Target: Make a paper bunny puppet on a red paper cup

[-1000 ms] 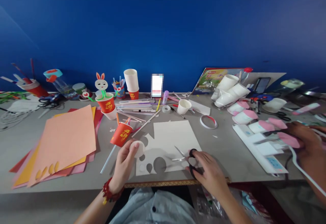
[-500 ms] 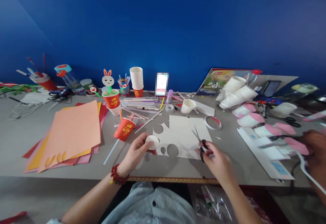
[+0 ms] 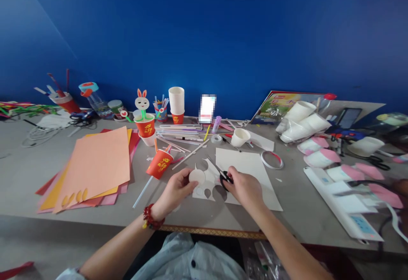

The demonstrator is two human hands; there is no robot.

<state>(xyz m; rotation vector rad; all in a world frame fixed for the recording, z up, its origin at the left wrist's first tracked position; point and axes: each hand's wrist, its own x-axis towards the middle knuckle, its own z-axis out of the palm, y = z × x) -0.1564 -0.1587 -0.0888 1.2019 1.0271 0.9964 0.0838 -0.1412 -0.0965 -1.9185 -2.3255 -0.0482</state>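
Note:
Between the thumb and fingers of my left hand [image 3: 179, 187] is a small white paper disc [image 3: 196, 178], held just above the table. My right hand [image 3: 247, 186] is closed round the black handles of a pair of scissors [image 3: 225, 179], whose blades point up and to the left, a little right of the disc. Beneath both hands lies a white paper sheet [image 3: 255, 171] with round holes and a drop-shaped hole cut from it. A red paper cup [image 3: 159, 163] with straws lies tilted just beyond my left hand.
Coloured paper sheets [image 3: 98, 161] are stacked on the left. A rabbit figure [image 3: 142, 103] rises from a red cup behind. Loose straws [image 3: 181, 131], a white cup [image 3: 240, 137] and a tape roll [image 3: 272, 160] lie beyond the sheet. A white power strip [image 3: 344, 207] with pink-and-white plugs is at right.
My right hand has brought the scissors leftward, close to the paper disc, and their blades look nearer together. My left hand still holds the disc. The view has shifted slightly; the other person's hand at right is mostly out.

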